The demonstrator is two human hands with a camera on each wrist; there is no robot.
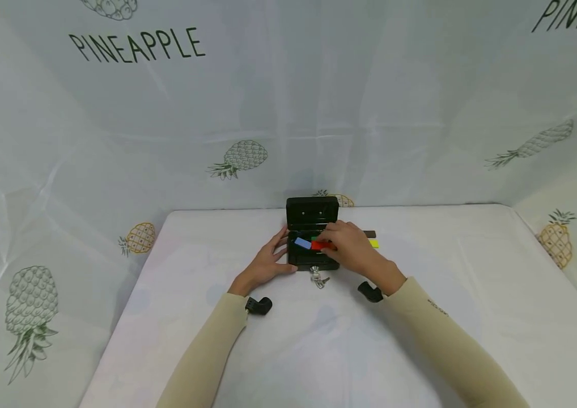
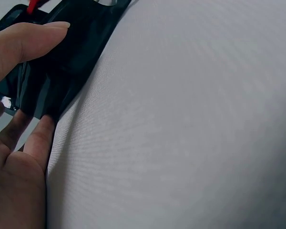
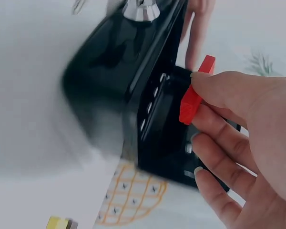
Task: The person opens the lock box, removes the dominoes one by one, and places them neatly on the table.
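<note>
Nearest the viewer, two sleeved forearms extend over the white table [image 1: 314, 351], with a black wrist unit near each cuff. Beyond them, a bunch of keys [image 1: 320, 279] lies at the front wall of a black box [image 1: 329, 265]. The left hand [image 1: 267, 264] is located on the box's left side, fingers extended and touching the wall, thumb at the front corner; it grasps no loose piece. The right hand [image 1: 352, 243] reaches in from the right and is clamped on a red block [image 3: 190, 107] between thumb and fingers; the remaining fingers lie apart from the block. The red block is positioned over the box opening; its clearance above the floor cannot be determined. The governing relation appears to be that of the block's long axis to the box: in the head view the axis runs roughly left to right, along the width of the opening, with the free end directed left toward a blue block [image 1: 302, 243]. The blue block lies skewed just beside that end; contact between the two cannot be confirmed. The right hand is the nearer to both. To its right, partly hidden, are a yellow piece [image 1: 374, 243] and a dark brown piece [image 1: 370, 234]. The raised lid [image 1: 312, 212] stands at the rear, before a pineapple-printed cloth [image 1: 395, 113].
</note>
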